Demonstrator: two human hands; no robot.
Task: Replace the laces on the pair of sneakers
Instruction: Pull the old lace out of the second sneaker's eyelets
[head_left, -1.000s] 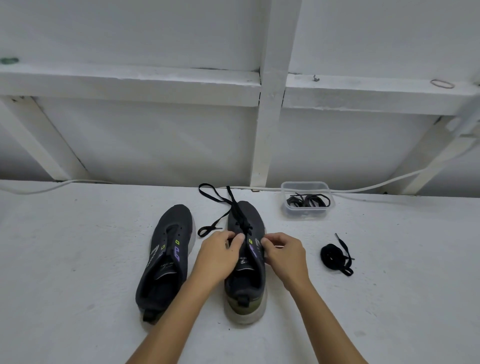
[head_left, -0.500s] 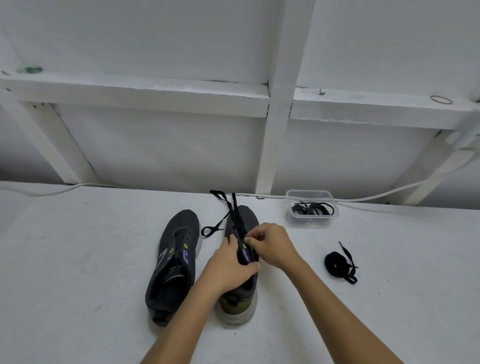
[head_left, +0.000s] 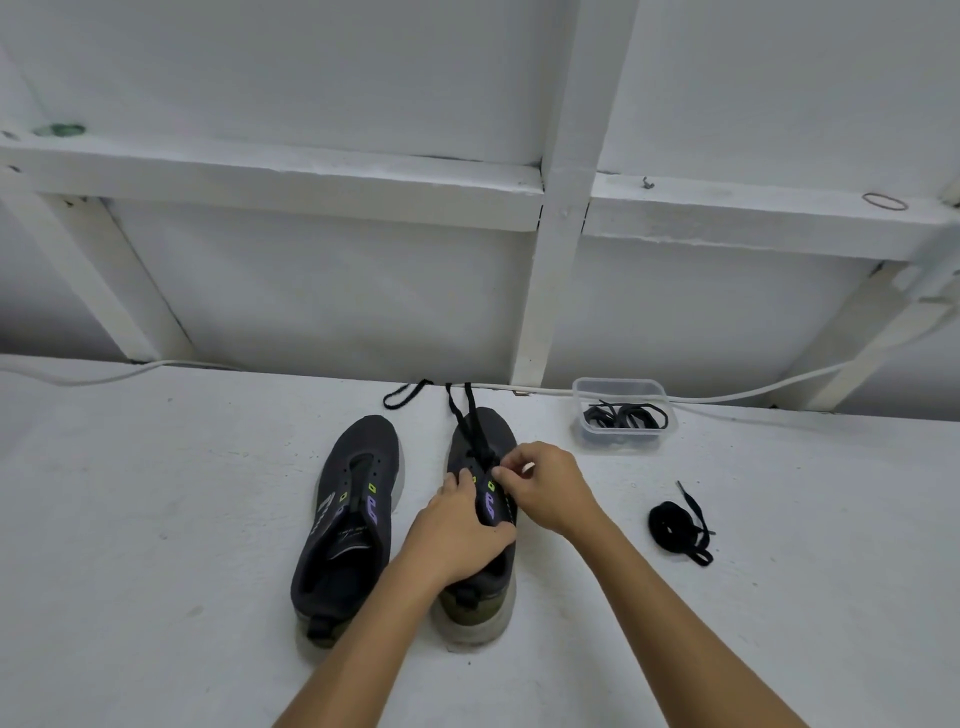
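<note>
On the white floor (head_left: 156, 519), the right hand (head_left: 545, 488) pinches the lace (head_left: 475, 426); the left hand (head_left: 457, 525) grips the right sneaker (head_left: 480, 597).

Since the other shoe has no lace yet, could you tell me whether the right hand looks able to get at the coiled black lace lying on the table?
Probably yes. The coiled lace lies alone on bare table to the right of the right hand, with nothing between them. The hand is pinching the lace on the right sneaker, though, so it must let go first.

Sneakers (head_left: 405, 525), laces (head_left: 678, 526), tub (head_left: 623, 415) on floor (head_left: 156, 519)
</note>
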